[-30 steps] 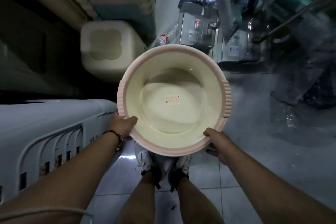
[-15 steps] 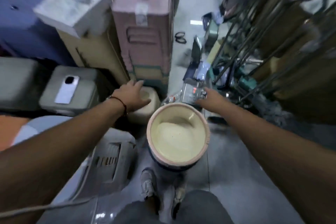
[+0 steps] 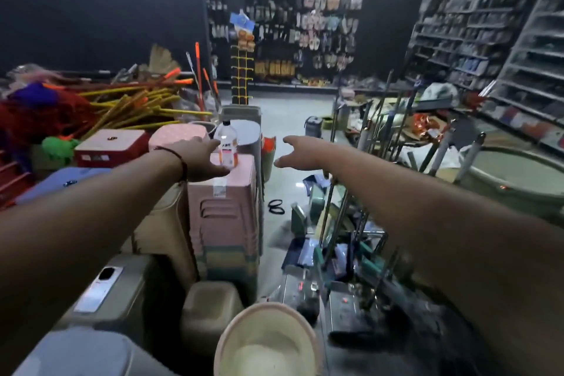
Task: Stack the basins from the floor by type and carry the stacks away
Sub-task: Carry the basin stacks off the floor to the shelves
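Basin stack (image 3: 268, 342), cream inside with pink rim, sits low on the floor below both arms; left hand (image 3: 203, 159) and right hand (image 3: 297, 154) reach forward empty, fingers loosely spread; bottle (image 3: 226, 151) label unreadable

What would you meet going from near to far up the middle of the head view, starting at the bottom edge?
Pink-rimmed basin → beige stool → pink stool stack → clear bottle → yellow hanging rack.
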Tool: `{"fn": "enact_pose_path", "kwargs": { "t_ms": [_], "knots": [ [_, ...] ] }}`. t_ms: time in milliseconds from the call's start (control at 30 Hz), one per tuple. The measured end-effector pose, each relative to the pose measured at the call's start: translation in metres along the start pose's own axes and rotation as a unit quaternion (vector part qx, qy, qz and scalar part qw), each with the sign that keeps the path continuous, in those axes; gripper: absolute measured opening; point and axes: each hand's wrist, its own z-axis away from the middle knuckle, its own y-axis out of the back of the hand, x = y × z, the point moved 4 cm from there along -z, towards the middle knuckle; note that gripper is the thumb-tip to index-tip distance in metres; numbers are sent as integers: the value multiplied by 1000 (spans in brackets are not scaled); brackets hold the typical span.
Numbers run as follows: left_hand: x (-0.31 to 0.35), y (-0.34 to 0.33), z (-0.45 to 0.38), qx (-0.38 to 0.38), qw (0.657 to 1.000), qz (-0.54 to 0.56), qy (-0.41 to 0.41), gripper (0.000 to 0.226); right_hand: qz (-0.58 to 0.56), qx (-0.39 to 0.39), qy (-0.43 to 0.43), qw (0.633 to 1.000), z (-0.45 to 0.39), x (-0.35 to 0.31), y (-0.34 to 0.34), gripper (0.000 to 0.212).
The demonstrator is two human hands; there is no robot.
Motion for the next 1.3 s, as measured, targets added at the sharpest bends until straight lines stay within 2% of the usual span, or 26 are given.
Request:
{"fn": "enact_pose_path", "kwargs": {
  "t_ms": [167,400,567,700,800,933,1100,1300],
  "knots": [
    [-7,25,25,20,1000,-6,16,79,17,39,3,999,5,-16,34,66],
    [-108,7,88,-9,995,46,85,87,48,39,33,998,-8,-88,21,74],
    [-231,-4,189,-12,987,41,153,79,32,9,103,994,-27,-215,-35,79],
    [-354,-15,296,-21,966,28,258,87,34,-24,177,983,-30,-353,-106,82],
    [-436,-20,382,-38,942,11,334,91,30,-53,247,967,-18,-467,-161,81],
    [-521,-24,463,-28,920,-5,391,91,47,-85,328,940,-4,-591,-230,83],
    [-599,-48,521,-21,903,-10,428,88,68,-99,374,920,-3,-710,-286,86],
    [-706,-80,550,-40,890,-5,453,86,80,-137,411,898,-37,-834,-355,87]
  ]
}}
